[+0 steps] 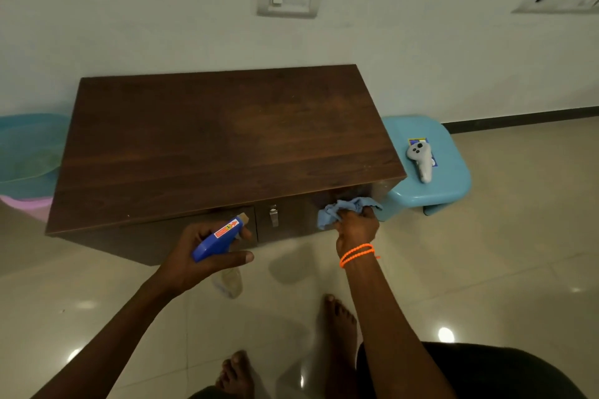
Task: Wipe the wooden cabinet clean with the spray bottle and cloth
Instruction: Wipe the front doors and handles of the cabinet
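Pressing cloth (346,209) against cabinet (227,142) front, right hand (356,228), left hand (194,256) gripping spray bottle (218,238)

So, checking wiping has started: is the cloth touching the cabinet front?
Touching. The head view shows the blue cloth, bunched in the right hand, pressed against the cabinet front.

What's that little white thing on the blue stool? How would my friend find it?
Start at the big brown wooden cabinet against the wall. Just past its right end stands a low light-blue stool. On the seat lies a white controller, resting partly on a small blue card: the only white, handle-shaped thing there, with dark buttons on its round head.
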